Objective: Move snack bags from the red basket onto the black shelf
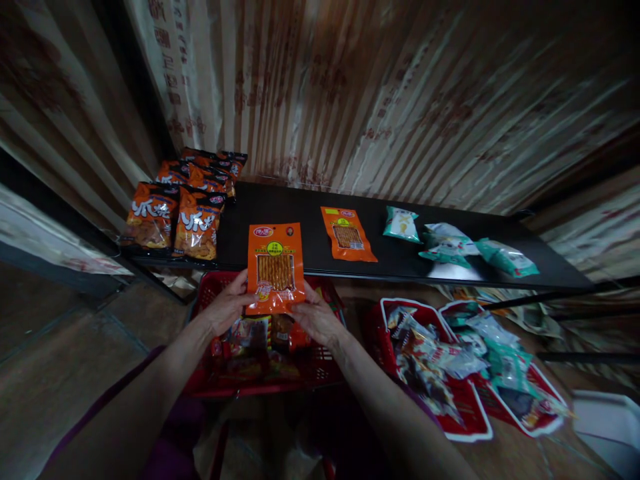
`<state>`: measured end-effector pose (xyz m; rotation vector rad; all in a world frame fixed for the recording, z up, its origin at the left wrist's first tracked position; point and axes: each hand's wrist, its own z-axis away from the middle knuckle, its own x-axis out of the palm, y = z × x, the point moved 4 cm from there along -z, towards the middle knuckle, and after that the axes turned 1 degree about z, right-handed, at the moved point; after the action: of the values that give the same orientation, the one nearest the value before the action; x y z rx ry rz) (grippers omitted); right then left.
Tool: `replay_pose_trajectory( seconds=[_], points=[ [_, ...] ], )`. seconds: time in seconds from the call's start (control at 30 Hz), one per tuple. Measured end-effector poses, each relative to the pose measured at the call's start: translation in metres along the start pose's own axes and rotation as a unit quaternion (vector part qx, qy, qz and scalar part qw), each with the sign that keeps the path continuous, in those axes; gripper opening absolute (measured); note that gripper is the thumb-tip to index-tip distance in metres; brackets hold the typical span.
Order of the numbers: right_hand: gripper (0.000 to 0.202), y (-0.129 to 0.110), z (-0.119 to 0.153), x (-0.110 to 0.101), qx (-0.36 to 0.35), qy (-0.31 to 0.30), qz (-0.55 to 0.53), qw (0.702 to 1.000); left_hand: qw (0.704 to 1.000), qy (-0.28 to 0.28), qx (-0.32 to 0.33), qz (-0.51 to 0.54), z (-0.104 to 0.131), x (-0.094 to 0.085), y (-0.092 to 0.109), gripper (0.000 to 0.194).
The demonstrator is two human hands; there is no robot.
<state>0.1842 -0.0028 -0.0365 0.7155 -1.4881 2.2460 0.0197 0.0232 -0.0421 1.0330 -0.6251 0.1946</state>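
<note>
Between my two hands is an orange snack packet (277, 267) with a clear window showing brown sticks. My left hand (231, 305) grips its lower left edge, and my right hand (318, 315) grips its lower right corner. The packet is held face up at the front edge of a black shelf (280, 200), above a red basket (200, 373) of mixed snack packets. A second orange packet (349, 235) of the same kind lies flat on the shelf, to the right of the held one. Fingers under the packet are partly hidden.
Black and orange snack bags (199, 223) are grouped at the shelf's left end. Green and white bags (450, 245) lie along its right part. Two red baskets with white rims (480, 417), filled with packets, stand on the floor at right. A patterned curtain (320, 100) hangs behind.
</note>
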Motion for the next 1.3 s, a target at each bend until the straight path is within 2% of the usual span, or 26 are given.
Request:
replay_pose_trajectory(
  seconds=[0.23,0.73,0.93,1.03,1.17,1.3],
  points=[
    [0.06,0.003,-0.003,-0.002,-0.011,-0.033,-0.003,0.999,1.0,0.03,0.008,0.003,-0.001,0.003,0.001,0.072],
    [0.058,-0.003,-0.003,0.001,-0.018,-0.04,0.004,0.999,1.0,-0.001,0.027,0.013,-0.004,0.003,0.0,0.066],
    [0.058,-0.005,-0.002,0.004,-0.023,-0.052,-0.008,0.998,0.999,0.022,0.02,0.011,-0.006,0.002,-0.001,0.068],
    [0.057,-0.004,-0.003,0.003,-0.018,-0.036,-0.019,0.999,0.999,0.031,0.022,0.007,-0.006,0.002,-0.001,0.069],
    [0.036,-0.002,-0.006,-0.002,-0.011,0.01,-0.025,1.0,0.999,0.028,0.035,0.007,-0.007,0.007,0.002,0.067],
    [0.029,-0.002,-0.01,-0.003,-0.024,0.041,-0.033,0.998,0.998,0.032,0.046,0.006,-0.007,0.012,0.007,0.07]
  ],
)
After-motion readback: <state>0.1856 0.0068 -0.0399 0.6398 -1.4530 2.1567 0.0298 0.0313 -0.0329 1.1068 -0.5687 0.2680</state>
